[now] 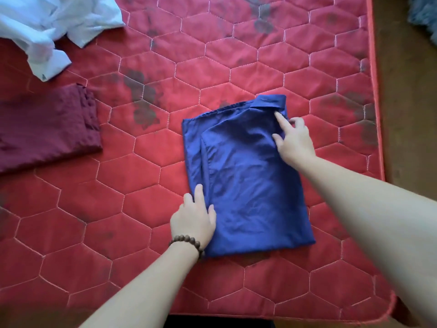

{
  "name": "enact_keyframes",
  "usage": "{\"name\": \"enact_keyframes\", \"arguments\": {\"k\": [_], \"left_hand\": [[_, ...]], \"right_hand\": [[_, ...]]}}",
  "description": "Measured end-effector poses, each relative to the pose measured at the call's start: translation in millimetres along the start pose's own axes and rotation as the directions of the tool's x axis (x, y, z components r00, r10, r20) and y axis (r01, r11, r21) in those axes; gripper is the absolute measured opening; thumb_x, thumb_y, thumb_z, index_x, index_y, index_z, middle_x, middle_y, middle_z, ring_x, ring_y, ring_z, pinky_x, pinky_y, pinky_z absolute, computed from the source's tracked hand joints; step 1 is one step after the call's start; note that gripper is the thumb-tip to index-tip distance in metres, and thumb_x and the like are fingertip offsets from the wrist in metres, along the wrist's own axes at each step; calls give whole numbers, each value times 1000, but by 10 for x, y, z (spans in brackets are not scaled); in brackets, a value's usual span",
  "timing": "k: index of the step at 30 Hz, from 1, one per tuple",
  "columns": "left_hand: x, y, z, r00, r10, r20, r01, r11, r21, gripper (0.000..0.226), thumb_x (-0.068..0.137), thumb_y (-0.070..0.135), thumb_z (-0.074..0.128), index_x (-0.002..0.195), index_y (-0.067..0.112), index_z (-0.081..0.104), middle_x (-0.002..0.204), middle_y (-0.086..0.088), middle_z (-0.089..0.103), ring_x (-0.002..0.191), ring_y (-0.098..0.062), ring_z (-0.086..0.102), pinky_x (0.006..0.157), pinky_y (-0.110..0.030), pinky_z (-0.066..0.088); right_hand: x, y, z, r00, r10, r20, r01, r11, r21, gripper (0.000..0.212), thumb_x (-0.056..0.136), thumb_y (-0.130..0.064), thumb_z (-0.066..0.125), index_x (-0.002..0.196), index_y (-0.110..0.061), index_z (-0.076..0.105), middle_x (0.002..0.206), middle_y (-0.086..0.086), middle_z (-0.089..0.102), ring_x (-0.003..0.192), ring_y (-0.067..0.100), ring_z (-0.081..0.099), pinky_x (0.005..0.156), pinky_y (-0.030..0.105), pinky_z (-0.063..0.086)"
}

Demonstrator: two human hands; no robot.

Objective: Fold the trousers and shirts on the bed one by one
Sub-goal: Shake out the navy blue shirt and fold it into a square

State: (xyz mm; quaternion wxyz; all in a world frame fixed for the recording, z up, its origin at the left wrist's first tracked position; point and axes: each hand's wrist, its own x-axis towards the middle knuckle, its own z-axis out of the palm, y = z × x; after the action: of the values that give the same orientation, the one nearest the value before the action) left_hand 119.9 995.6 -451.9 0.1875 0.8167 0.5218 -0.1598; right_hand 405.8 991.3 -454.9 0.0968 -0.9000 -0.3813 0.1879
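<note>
Blue cotton shirt [246, 185], folded into a tall rectangle with its collar at the far end, lies flat on the red quilted mattress [272, 62] near the person's side, somewhat toward the right edge. The person's left hand [192, 223], with a brown beaded bracelet [186, 242] at the wrist, rests on the shirt's near left edge, fingers straight and flat, partly on the cloth and partly on the mattress, gripping nothing. The right hand [294, 140] sits at the shirt's far right edge just below the collar; its forefinger stretches out and touches the fabric by the collar, while the other fingers bend loosely over the edge, and whether they pinch the cloth cannot be told. A folded dark maroon garment [45, 129] lies well apart at the left side of the mattress, and a crumpled white garment [47, 27] lies beyond it in the far left corner. A strip of brown floor [406, 114] shows past the right edge.
</note>
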Motion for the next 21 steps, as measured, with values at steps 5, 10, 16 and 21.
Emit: {"name": "enact_keyframes", "arguments": {"k": [5, 10, 16, 21], "left_hand": [[345, 172, -139, 936, 104, -335, -136, 988, -75, 63, 82, 29, 66, 137, 6, 47, 143, -22, 41, 133, -37, 39, 104, -48, 36], [872, 368, -16, 942, 297, -155, -289, 955, 73, 69, 98, 46, 33, 153, 16, 4, 160, -12, -6, 147, -26, -8, 119, -46, 0], [987, 230, 227, 934, 277, -226, -257, 960, 114, 68, 94, 55, 21, 152, 23, 6, 160, -6, 2, 148, -22, 1, 119, -42, 1], [1010, 232, 275, 928, 272, -256, -249, 961, 118, 69, 92, 55, 20, 152, 22, 11, 159, -6, 4, 148, -22, 5, 119, -43, 3]], "right_hand": [[-324, -65, 180, 943, -318, -103, 280, 920, -275, 53, 98, -34, 47, 147, -18, 36, 156, 13, 25, 145, 32, 19, 117, 51, 14], [-264, 10, 500, 944, -303, 131, 329, 858, -394, 61, 97, -57, 21, 152, -36, 6, 161, 5, -5, 148, 26, -9, 118, 51, -7], [-182, -6, 490, 950, -306, -63, 289, 937, -195, 49, 96, -40, 47, 144, -27, 43, 153, 9, 33, 140, 32, 28, 116, 49, 16], [59, -203, 354, 892, -342, -296, 267, 926, -265, 44, 87, -32, 55, 128, -14, 55, 136, 16, 49, 125, 35, 46, 110, 51, 20]]}}
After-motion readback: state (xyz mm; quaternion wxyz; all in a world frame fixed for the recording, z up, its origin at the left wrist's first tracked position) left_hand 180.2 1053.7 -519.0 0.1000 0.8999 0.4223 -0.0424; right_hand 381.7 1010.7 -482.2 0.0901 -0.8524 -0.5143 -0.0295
